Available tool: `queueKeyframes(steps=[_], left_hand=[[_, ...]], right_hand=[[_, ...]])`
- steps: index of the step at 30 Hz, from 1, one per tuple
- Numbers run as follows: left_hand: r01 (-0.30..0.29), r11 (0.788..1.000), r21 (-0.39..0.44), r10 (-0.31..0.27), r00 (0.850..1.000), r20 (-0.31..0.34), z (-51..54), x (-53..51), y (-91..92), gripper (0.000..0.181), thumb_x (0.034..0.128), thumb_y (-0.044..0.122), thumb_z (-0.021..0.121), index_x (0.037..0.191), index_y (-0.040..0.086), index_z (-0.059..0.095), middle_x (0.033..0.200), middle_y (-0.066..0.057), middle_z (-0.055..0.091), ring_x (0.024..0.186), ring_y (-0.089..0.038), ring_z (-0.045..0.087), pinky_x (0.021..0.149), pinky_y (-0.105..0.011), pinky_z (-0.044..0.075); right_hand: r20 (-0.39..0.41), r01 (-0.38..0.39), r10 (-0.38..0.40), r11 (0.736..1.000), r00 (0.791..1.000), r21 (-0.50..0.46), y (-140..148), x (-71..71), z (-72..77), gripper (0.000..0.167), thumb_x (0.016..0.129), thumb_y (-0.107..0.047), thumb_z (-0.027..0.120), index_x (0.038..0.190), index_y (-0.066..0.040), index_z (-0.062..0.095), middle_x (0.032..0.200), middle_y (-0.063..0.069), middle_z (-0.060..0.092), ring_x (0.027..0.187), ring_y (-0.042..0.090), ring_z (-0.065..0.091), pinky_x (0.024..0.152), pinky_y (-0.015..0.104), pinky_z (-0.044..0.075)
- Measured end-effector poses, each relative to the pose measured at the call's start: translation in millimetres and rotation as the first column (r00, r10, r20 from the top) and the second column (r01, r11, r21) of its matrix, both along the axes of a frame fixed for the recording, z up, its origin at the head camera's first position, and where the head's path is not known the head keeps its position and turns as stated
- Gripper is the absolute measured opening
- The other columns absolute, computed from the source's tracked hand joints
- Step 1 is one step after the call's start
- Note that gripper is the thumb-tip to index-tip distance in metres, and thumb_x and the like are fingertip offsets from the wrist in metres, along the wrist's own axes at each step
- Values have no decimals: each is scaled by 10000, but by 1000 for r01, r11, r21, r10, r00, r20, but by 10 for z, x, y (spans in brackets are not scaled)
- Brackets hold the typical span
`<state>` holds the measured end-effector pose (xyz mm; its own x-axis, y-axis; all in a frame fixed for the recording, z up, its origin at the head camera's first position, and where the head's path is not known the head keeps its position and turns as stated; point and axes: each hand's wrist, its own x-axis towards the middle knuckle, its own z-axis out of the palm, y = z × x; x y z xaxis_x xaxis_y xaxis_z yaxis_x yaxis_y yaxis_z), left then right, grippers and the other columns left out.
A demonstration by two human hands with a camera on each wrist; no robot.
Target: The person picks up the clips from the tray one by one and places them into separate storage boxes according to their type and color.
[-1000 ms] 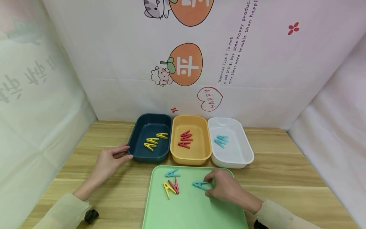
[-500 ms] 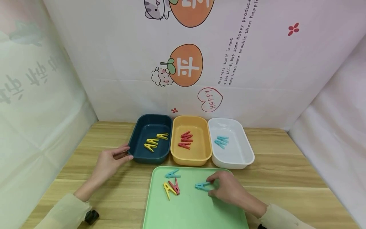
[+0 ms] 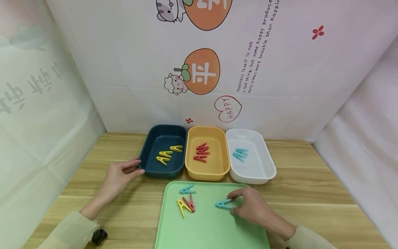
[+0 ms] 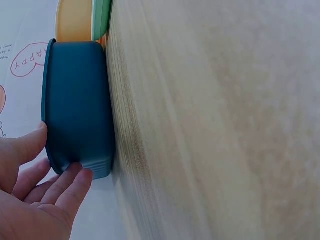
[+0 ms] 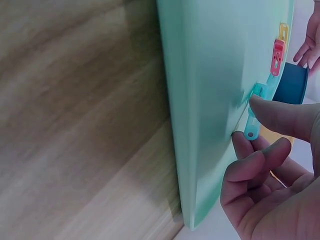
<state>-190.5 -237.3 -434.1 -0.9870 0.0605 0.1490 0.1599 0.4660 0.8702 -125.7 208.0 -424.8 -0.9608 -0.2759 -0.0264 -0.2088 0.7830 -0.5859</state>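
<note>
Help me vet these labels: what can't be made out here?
Head view: near edge of green tray, cut off below; topmost orange drawing, cut off above.
Left wrist view: inside of dark blue bin, hidden by its wall.
Right wrist view: most of yellow bin, behind right hand.

Tray [image 3: 211,231] before bins [image 3: 207,175]; clothespins [image 3: 221,204] on tray, in bins.

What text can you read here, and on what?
"HAPPY": red heart, back cloth.
"平": lower orange fruit.
"Happiness itself is not a bad thing, but some happy produce… many times more trouble than happi…": back cloth, cut off.
Upper orange fruit: character cut off.
Left cloth: characters too faint.
</note>
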Motion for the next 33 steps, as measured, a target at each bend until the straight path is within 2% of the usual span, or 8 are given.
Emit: queueKeyframes(steps=[6, 11, 15, 24, 26, 29, 32, 33], left_hand=[[-1, 1000, -4, 1, 1000, -10, -5, -3, -1, 460, 966, 174, 812, 1345, -54, 684, 1500, -193, 554, 1221, -369, 666, 869, -263, 610], [-6, 1000, -2, 6, 1000, -7, -11, -4, 0, 454, 965, 171, 812, 1339, -55, 688, 1498, -192, 556, 1221, -369, 666, 869, -256, 609], [-7, 1000, -4, 7, 1000, -7, -13, -4, 1, 458, 965, 170, 812, 1342, -57, 686, 1499, -192, 555, 1214, -365, 671, 866, -254, 609], [-1, 1000, -6, 1, 1000, -14, 4, 3, 4, 462, 967, 169, 810, 1348, -59, 680, 1502, -194, 553, 1187, -362, 687, 854, -251, 613], [0, 1000, -3, 0, 1000, -13, 8, 3, 5, 465, 968, 171, 809, 1351, -58, 679, 1503, -193, 553, 1180, -359, 692, 851, -248, 613], [2, 1000, -1, -2, 1000, -11, 8, 4, 2, 468, 969, 166, 806, 1356, -61, 674, 1506, -197, 549, 1176, -359, 693, 846, -248, 615], [6, 1000, -1, -6, 1000, -14, 0, 7, -1, 473, 969, 165, 807, 1359, -65, 670, 1505, -203, 548, 1170, -361, 696, 840, -249, 617], [7, 1000, -2, -7, 1000, -17, -4, 8, -2, 473, 968, 163, 807, 1359, -66, 669, 1504, -204, 549, 1168, -361, 698, 838, -249, 618]], right_hand=[[0, 25, -25, 1000, 1000, -17, 44, 22, -28, 363, 706, -58, 952, 1035, -145, 828, 992, -74, 759, 1073, 220, 682, 920, 450, 571], [6, 39, -39, 998, 999, -54, 83, 37, -42, 345, 720, -67, 951, 1035, -143, 833, 1023, -48, 759, 833, 130, 588, 692, 285, 517], [14, 49, -48, 996, 999, -78, 111, 52, -53, 339, 726, -72, 944, 1042, -132, 836, 1029, -24, 759, 613, 100, 470, 524, 258, 444], [29, 27, -23, 989, 999, -144, 174, 52, -34, 349, 748, -68, 934, 1081, -74, 832, 1030, 23, 766, 499, 63, 447, 439, 235, 423], [30, 30, -26, 990, 999, -141, 183, 49, -23, 340, 750, -87, 939, 1074, -89, 837, 1028, 8, 768, 555, 74, 499, 481, 245, 459], [24, 22, -19, 990, 1000, -139, 201, 55, -6, 336, 750, -133, 954, 1067, -110, 843, 1030, -23, 777, 799, 152, 647, 660, 313, 557], [22, 12, -9, 990, 1000, -140, 226, 54, 16, 343, 753, -163, 960, 1071, -112, 844, 1035, -36, 786, 1055, 233, 657, 788, 359, 565], [27, 11, -7, 989, 1000, -145, 235, 46, 24, 348, 754, -164, 960, 1077, -107, 843, 1035, -27, 787, 1050, 243, 656, 761, 343, 566]])
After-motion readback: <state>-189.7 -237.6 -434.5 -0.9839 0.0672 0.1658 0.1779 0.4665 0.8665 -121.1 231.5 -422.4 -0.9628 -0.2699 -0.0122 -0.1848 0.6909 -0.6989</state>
